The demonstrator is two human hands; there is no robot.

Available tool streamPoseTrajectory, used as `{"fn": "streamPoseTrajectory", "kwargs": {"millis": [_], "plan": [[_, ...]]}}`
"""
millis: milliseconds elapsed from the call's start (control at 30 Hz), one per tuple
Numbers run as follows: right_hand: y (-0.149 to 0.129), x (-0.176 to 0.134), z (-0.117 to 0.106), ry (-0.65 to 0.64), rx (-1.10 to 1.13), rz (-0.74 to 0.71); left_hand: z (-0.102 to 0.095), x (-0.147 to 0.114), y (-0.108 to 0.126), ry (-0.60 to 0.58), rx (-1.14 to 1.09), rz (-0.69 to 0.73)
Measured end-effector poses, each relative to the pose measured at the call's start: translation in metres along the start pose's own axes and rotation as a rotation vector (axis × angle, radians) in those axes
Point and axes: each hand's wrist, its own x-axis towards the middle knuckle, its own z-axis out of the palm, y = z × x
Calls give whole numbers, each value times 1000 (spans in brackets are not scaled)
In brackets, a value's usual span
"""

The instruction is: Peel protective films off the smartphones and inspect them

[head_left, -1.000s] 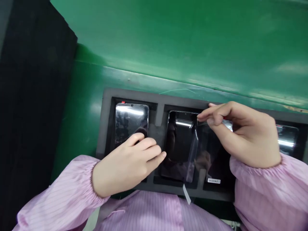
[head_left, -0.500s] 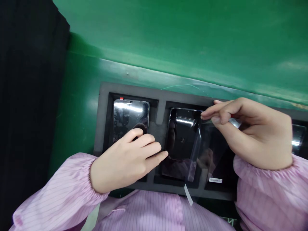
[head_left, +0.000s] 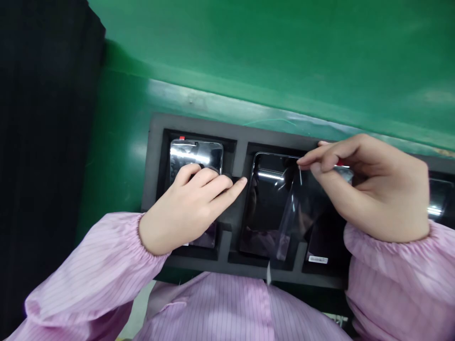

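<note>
Glossy green table (head_left: 270,57) across the top of the frame, tall black block (head_left: 46,142) down the left edge, thin green thread (head_left: 273,120) above centre, pale strip (head_left: 139,305) at lower left, unclear whitish bits (head_left: 337,319) at lower right.

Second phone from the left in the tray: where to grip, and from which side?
Probably by the long edges near mid-length, from above: the phone lies flat, screen up, sunk in the tray. The divider is cut away beside its left edge, leaving finger room. Clear film in the right hand veils its right edge.
</note>
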Motion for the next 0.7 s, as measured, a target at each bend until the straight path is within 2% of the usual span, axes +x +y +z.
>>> {"fn": "streamPoseTrajectory", "kwargs": {"millis": [100, 267, 400, 500, 567, 633, 700], "plan": [[0, 2, 3, -15, -85, -29, 1, -1, -4, 58, -50, -25], [1, 7, 9, -104, -295, -239, 0, -1, -5, 174, -116, -89], [-3, 8, 9, -131, -322, -271, -3, 0, 0, 235, -189, -28], [-10, 6, 5, -166, -313, -245, -3, -1, 6, 153, -249, 65], [-14, 4, 2, -149, -276, -246, -2, -2, 9, 75, -275, 69], [-18, 1, 0, -143, -163, -197, -1, -3, 10, 27, -281, 60], [-23, -1, 1, -170, 42, -94, -1, -4, 10, 15, -280, 69]]}}
